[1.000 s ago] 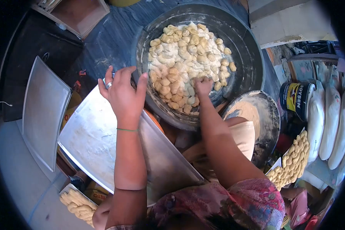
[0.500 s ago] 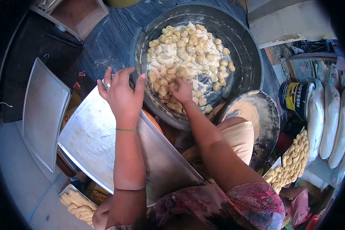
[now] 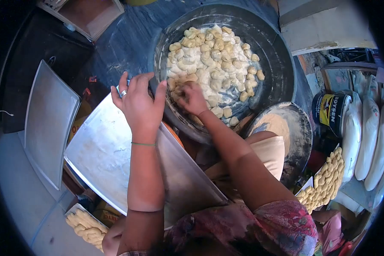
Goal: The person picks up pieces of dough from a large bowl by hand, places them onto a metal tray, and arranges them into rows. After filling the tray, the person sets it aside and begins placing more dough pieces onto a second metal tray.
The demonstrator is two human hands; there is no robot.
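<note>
A wide dark basin [image 3: 281,81] holds many small floured dough pieces [image 3: 219,79] on a bed of white flour. Inside its lower left side, my right hand [image 3: 192,99] has its fingers curled in among the dough pieces, partly hiding them. My left hand [image 3: 141,100], with a ring on one finger, is held just outside the basin's left rim, its fingers apart and nothing in them. Below that hand and forearm lies a flat metal tray [image 3: 100,147], tilted across my lap.
Another metal tray [image 3: 51,123] leans at the left. A round pan [image 3: 301,128] with brown powder is beside my knee. Shaped dough rows [image 3: 324,181] lie at right and more dough [image 3: 84,226] at lower left. A paint can [image 3: 330,112] stands near filled plastic bags [image 3: 367,132].
My right hand has shifted left and slightly down through the dough pieces, toward the basin's near left wall. My left hand stays nearly in place with its fingers spread.
</note>
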